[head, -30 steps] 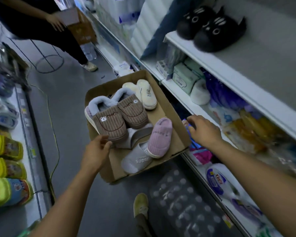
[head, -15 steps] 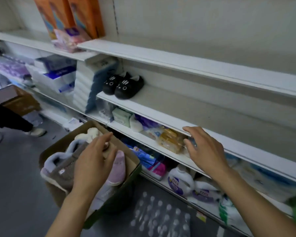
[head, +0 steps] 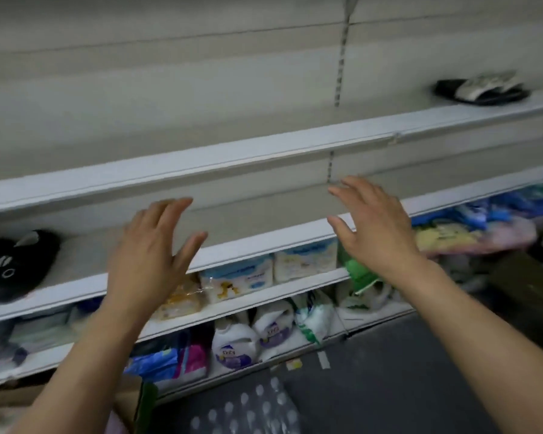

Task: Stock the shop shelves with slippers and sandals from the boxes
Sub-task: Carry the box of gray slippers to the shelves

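Both hands raised before the shelving, holding nothing. Left hand (head: 151,255) with grip wide, fingers spread and straight, blurred by motion; right hand (head: 373,230) likewise spread, fingertips toward the long white metal shelf (head: 264,242), bare along its middle. Black plush cat-face slippers (head: 13,267) standing on that same shelf at nine o'clock from the left hand, well apart. Black-and-grey sandal (head: 480,87) lying on the shelf above, at one o'clock from the right hand, long axis running along the shelf edge. Brown cardboard box (head: 132,399) barely showing at seven o'clock, below the left forearm; contents hardly visible. Nearer to the box: the left hand, so probably the one to reach down for the next pair. Packaged goods (head: 251,277) filling the lower shelves.
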`<move>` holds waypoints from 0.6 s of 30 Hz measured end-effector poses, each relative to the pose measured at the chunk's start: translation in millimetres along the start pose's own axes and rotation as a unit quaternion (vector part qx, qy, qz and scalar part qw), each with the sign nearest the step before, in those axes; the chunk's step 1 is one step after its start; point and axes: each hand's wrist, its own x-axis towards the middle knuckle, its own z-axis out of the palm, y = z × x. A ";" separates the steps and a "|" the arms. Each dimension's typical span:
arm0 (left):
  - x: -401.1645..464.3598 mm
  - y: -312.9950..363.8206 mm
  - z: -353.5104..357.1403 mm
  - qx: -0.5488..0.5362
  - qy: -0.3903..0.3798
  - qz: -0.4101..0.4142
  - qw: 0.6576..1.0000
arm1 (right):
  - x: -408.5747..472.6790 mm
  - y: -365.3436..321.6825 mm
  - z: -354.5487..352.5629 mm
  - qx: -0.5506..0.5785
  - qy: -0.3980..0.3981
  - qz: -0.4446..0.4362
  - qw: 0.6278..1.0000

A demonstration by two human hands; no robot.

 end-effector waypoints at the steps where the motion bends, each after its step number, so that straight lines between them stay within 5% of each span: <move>1: 9.6 17.7 7.0 -0.018 0.004 0.021 1.000 | -7.6 17.5 -14.2 -0.018 0.013 0.019 1.000; 11: 94.1 264.8 86.7 -0.117 0.004 0.232 0.966 | -110.0 214.0 -157.2 -0.170 0.079 0.201 0.961; 18: 126.7 500.2 158.8 -0.221 -0.012 0.285 0.933 | -182.0 383.0 -248.8 -0.245 0.042 0.309 0.918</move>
